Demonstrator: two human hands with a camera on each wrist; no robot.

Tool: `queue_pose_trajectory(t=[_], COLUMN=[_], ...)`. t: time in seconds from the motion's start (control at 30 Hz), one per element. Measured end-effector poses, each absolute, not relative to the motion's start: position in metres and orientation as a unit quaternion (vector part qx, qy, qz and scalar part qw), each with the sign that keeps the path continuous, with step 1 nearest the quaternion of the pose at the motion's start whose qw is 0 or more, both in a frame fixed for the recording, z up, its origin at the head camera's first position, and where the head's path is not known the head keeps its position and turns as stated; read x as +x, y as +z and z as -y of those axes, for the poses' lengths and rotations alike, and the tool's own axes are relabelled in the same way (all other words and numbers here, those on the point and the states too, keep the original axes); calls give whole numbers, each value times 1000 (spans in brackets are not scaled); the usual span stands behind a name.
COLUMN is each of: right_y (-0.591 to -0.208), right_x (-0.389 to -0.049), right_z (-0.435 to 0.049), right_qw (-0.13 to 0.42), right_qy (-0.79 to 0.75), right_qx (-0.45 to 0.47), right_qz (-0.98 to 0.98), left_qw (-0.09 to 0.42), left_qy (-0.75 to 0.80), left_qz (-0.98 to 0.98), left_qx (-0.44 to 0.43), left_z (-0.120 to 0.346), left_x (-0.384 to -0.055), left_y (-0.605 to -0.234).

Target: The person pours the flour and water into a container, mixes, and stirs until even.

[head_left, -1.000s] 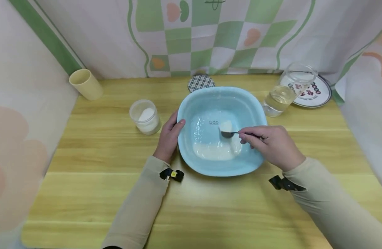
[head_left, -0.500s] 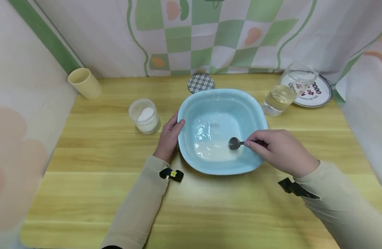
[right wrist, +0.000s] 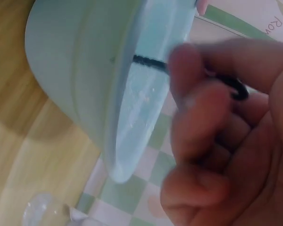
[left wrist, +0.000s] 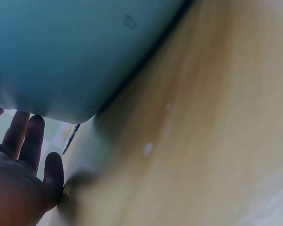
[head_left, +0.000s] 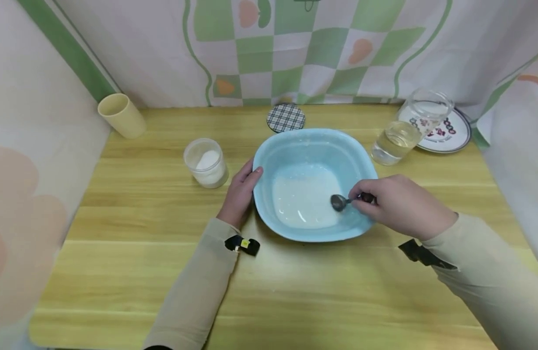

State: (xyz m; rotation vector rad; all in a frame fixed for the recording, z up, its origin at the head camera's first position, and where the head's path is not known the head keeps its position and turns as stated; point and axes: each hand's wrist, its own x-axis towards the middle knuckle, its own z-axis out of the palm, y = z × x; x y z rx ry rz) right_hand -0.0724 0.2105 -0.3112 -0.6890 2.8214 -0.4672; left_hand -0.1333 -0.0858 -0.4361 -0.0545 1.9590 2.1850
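A light blue basin (head_left: 313,235) with milky white liquid in its bottom stands on the table. My left hand (head_left: 238,197) grips its left side, thumb over the rim and fingers along the outer wall; in the left wrist view those fingers (left wrist: 34,141) touch the basin's outside (left wrist: 61,56). At the basin's right side, my right hand (head_left: 400,204) pinches a spoon by its dark handle, mostly covered by the fingers. The bowl of the spoon (head_left: 338,202) hangs inside the basin, over or at the liquid. In the right wrist view the spoon handle (right wrist: 151,62) crosses the rim.
Left of the basin stands a clear jar (head_left: 207,167) of white powder. A yellow cup (head_left: 124,119) is at the back left, a checked coaster (head_left: 286,116) behind the basin. Back right are a glass pitcher (head_left: 396,141) of pale liquid and a patterned plate (head_left: 448,138).
The spoon has moved right and toward me inside the basin, together with my right hand. White powder on it is gone and the liquid looks whiter throughout. My left hand stays put.
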Motion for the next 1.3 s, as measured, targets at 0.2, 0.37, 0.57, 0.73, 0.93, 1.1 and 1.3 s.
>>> queue_pose_trajectory(t=[0.2, 0.37, 0.57, 0.73, 0.93, 1.1, 1.3], right_y=[-310, -311, -318, -325, -322, -318, -317], right_x=[-73, -77, -90, -101, -91, -86, -81], right_z=[-207, -201, -182, -177, -190, -197, -203], right_qw=[153, 144, 166, 95, 84, 123, 87], right_qy=[-201, -214, -255, -224, -219, -246, -206], right_qx=[-266, -292, -305, -294, -249, -296, -291], right_qz=[-930, -921, -902, -925, -940, -915, -930], left_qw=[104, 102, 98, 98, 102, 93, 71], left_qy=[744, 748, 748, 748, 745, 753, 758], left_qz=[-659, -656, -657, -657, -659, -652, -648], left_qx=[-11, -3, -6, -11, -3, 4, 21], left_z=[84, 84, 87, 89, 87, 87, 86], left_x=[-135, -134, -133, -132, -134, -134, -130], left_y=[-438, -437, -438, -439, -438, -437, -432])
